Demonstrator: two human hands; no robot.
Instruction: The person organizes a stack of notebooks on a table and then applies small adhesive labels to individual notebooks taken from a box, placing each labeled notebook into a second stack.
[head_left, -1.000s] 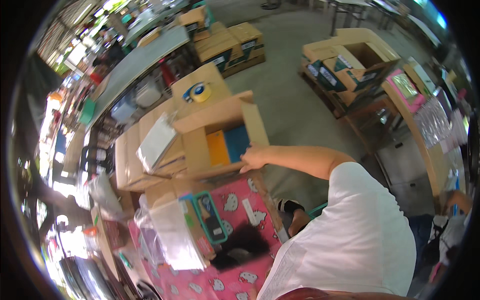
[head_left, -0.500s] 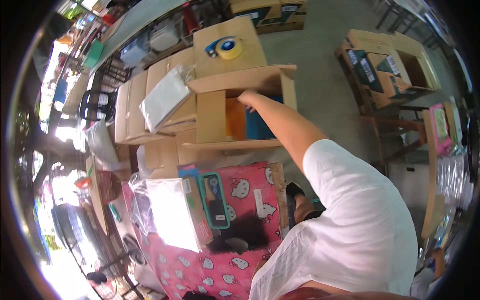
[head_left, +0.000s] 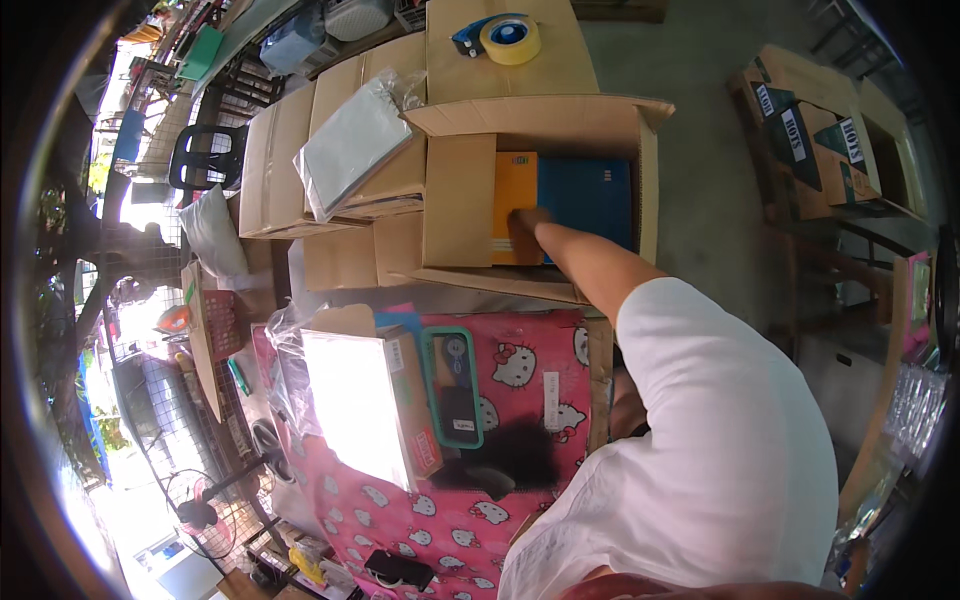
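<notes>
My right hand [head_left: 528,228] reaches down into an open cardboard box [head_left: 458,200] beyond the table. It lies over an orange notebook-like item [head_left: 516,178] at the left of the box's contents. Beside that, a blue one [head_left: 590,205] fills the right part. The hand is dark and blurred, so I cannot make out whether its fingers grip anything. The box's flaps stand spread apart, one of them covering its left part. My left hand is out of view.
A tape dispenser [head_left: 510,40] and a plastic-wrapped pack [head_left: 352,150] lie on closed cartons. On the pink patterned table [head_left: 400,530] are a white-topped box [head_left: 350,400], a teal tray [head_left: 455,388], a black fuzzy item [head_left: 510,455] and a phone [head_left: 400,568]. More cartons [head_left: 820,130] stand at right.
My right hand has gone from near the box's far edge down and nearer, onto the orange item. The view has shifted, showing more of the orange and blue items.
</notes>
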